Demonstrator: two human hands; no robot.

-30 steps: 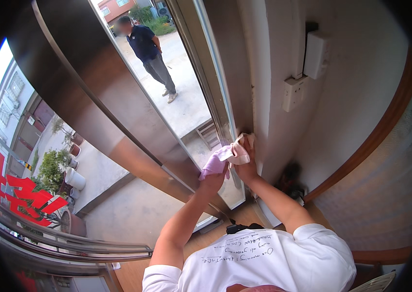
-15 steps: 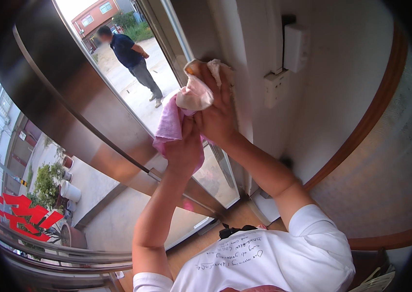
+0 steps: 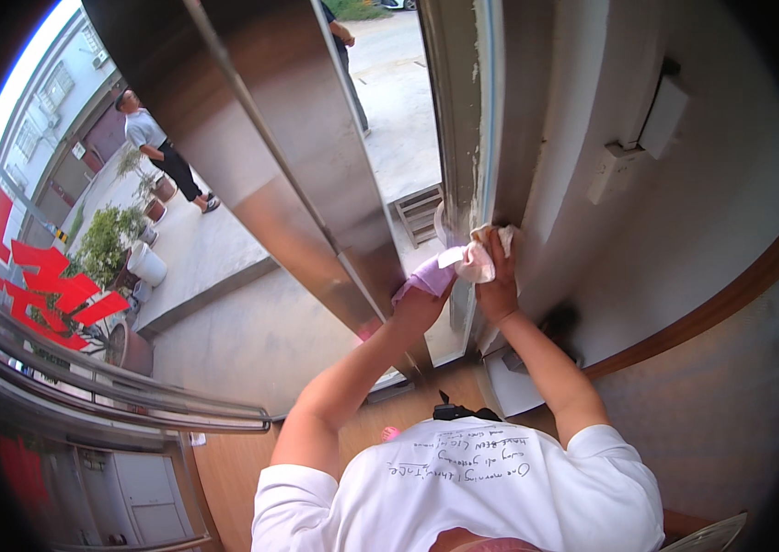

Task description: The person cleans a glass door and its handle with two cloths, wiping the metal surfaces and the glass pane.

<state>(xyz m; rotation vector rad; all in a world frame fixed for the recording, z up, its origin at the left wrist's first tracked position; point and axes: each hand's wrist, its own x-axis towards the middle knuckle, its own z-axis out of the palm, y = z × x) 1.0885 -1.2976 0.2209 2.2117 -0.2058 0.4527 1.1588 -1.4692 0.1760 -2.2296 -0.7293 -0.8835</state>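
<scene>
My left hand is closed on a pinkish-purple cloth, its fingers mostly hidden. Just to the right, my right hand grips a crumpled off-white and pink cloth and presses it to the metal door frame. The two cloths meet, or nearly so, between my hands. Left of them stands the brushed-metal door with a long vertical bar, swung partly open.
White wall boxes with a cable are on the right wall. Outside, one person stands by potted plants; another shows partly through the gap. A slatted crate lies beyond the doorway. Red lettering marks the left glass.
Both hands have moved down the door frame with their cloths. The view has shifted, bringing a second person outside into sight at left and cutting off most of the first.
</scene>
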